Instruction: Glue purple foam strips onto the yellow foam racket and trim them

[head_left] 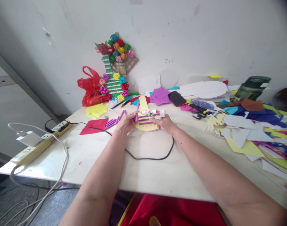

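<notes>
Upright in my left hand (pixel 128 122) is a purple paper stick (pixel 137 110), pinched near its lower end. My right hand (pixel 165 123) grips a white glue gun (pixel 157 113), its nozzle pointing left at the stick. Beneath both hands lies a yellow guitar-shaped paper piece (pixel 146 127) with purple strips (pixel 145 119) across it. More purple sticks (pixel 112 123) lie in a loose pile left of my left hand. A black cord (pixel 155 159) loops over the table below the hands.
A power strip (pixel 37 147) lies at the table's left edge. Paper flowers on a green guitar shape (pixel 113 86) lean on the wall beside a red bag (pixel 90 86). Paper scraps (pixel 247 131), pliers (pixel 199 108) and a dark bottle (pixel 252 88) are at right.
</notes>
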Demonstrator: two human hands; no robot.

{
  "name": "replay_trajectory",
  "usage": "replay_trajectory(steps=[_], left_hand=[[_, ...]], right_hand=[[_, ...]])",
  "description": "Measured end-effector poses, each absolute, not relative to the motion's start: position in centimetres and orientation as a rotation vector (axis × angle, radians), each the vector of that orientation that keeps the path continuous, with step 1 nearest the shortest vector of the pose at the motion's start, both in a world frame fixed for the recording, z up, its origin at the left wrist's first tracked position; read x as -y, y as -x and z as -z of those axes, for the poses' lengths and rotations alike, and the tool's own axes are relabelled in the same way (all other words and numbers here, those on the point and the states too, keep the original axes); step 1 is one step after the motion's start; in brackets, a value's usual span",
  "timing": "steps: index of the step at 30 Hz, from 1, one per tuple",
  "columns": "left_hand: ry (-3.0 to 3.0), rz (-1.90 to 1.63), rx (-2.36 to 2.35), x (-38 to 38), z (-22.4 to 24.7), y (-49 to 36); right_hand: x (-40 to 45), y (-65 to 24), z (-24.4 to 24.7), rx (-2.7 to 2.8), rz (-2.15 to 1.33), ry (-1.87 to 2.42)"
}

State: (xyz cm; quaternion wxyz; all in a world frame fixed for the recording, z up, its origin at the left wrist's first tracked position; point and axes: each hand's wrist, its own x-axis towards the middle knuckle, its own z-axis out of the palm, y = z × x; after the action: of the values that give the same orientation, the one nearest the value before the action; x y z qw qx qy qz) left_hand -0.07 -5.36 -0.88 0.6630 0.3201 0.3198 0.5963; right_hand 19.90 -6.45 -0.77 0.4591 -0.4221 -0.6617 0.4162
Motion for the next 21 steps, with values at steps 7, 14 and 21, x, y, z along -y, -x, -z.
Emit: replay_trajectory(steps=[7, 14, 21], left_hand=[[-0.702, -1.351, -0.738, 5.37, 0.78, -0.01], [-0.712, -1.349, -0.740, 5.46, 0.71, -0.08], [-0.696, -1.371, -0.725, 5.22, 0.88, 0.00]], right_hand=[[6.16, -19.86, 1.06, 1.636, -0.958, 1.068], [5.93, -19.91, 1.37, 1.685, -0.919, 1.086], [6.04, -19.97, 1.16, 1.721, -0.888, 1.088]])
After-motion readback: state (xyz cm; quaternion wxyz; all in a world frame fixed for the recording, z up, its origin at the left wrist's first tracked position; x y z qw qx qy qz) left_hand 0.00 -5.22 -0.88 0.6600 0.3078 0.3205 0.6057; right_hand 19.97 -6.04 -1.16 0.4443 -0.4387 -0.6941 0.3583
